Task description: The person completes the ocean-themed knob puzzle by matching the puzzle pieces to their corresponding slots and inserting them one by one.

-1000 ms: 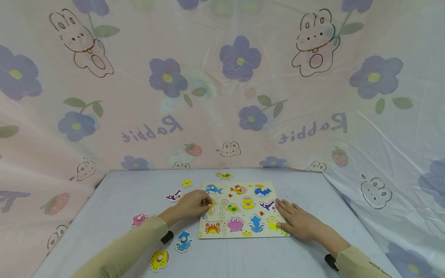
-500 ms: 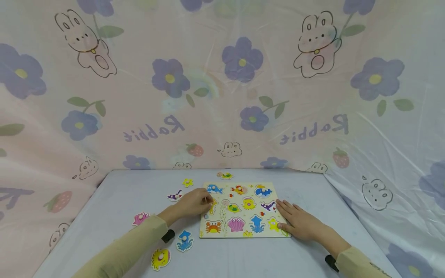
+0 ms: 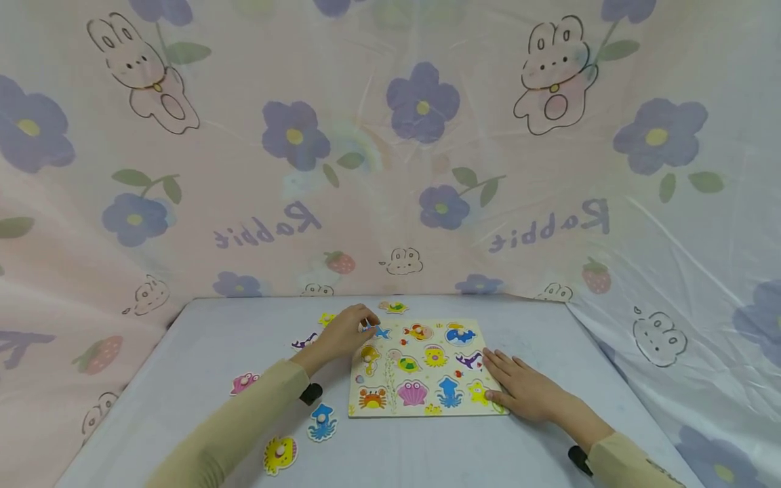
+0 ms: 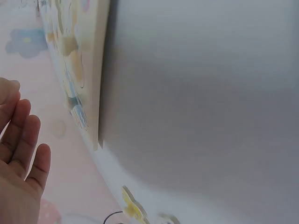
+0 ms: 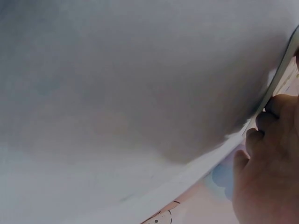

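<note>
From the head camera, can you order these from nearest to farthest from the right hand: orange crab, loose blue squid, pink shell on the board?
From the right hand:
1. Pink shell: on the board, bottom row, second from left.
2. Orange crab: the board's bottom-left corner.
3. Loose blue squid: on the table, beyond that corner.

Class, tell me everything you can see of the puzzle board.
The puzzle board is a flat, cream rectangle, apparently wooden, with a plain side edge. It carries three rows of colourful sea creatures; in the left wrist view, small knobs stand up from its face. It lies flat on the white table. The right hand rests on its right edge. The left hand is at its far left corner; contact is unclear.
</note>
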A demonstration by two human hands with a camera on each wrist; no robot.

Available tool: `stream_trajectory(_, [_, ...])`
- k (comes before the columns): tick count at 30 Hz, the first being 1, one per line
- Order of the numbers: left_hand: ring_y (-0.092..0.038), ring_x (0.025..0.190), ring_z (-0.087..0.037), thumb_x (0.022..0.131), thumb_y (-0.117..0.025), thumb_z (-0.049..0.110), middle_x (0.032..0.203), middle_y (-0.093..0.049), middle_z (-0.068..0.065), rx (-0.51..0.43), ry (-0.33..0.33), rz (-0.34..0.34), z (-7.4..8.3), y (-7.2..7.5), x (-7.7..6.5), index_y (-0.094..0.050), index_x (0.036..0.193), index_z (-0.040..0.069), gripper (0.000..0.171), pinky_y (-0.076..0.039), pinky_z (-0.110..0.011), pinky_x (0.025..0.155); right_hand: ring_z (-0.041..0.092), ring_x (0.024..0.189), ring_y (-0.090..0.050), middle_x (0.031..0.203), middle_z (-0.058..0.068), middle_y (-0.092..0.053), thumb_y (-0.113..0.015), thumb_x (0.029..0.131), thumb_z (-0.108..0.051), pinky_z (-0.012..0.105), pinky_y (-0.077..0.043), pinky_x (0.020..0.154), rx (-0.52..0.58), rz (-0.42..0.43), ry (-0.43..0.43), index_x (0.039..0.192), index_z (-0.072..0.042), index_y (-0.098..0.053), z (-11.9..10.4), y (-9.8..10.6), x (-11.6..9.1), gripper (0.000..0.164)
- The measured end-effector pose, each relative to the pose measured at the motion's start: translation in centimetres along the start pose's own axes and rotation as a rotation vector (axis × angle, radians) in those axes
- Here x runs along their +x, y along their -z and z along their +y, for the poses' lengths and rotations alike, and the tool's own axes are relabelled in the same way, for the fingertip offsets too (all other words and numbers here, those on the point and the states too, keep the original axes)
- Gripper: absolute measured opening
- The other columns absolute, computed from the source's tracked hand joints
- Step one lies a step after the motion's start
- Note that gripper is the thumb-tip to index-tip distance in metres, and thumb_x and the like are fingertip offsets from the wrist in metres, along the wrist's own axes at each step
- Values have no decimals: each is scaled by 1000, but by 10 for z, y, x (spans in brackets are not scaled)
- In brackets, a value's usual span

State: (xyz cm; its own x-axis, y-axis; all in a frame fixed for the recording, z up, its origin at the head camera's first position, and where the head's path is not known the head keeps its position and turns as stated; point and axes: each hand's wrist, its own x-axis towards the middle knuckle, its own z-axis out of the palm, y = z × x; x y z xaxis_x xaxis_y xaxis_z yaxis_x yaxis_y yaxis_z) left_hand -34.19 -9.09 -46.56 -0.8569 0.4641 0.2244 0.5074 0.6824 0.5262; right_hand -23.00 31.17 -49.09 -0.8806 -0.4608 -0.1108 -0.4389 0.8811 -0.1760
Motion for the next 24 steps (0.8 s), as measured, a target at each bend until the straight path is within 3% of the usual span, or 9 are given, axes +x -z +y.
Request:
stream_trajectory(12, [-58, 100, -18, 102, -68, 21, 113, -65, -2, -44, 148, 18, -14, -23, 56, -72, 118, 10, 19, -52, -36, 87, 42, 155, -23, 170, 16, -25, -50, 105, -58, 62, -21, 122, 3, 7, 13, 162, -2, -31, 0, 0, -1, 82])
stream_trajectory(18, [-59, 97, -19, 101, -68, 17, 110, -65, -4, -35, 160, 4, -22, -34, 75, -73, 114, 9, 16, -53, -36, 86, 41, 156, -23, 170, 15, -25, -49, 105, -59, 61, -21, 123, -18, 13, 13, 162, -3, -31, 1, -1, 0, 82])
stream_trajectory(24, [-60, 96, -17, 98, -70, 16, 108, -65, -2, 14, 128, 10, -26, -42, 90, -75, 114, 10, 17, -53, -36, 88, 40, 156, -23, 170, 14, -25, -48, 104, -61, 61, -21, 123, -13, 8, 6, 162, -3, -31, 3, -1, 0, 83])
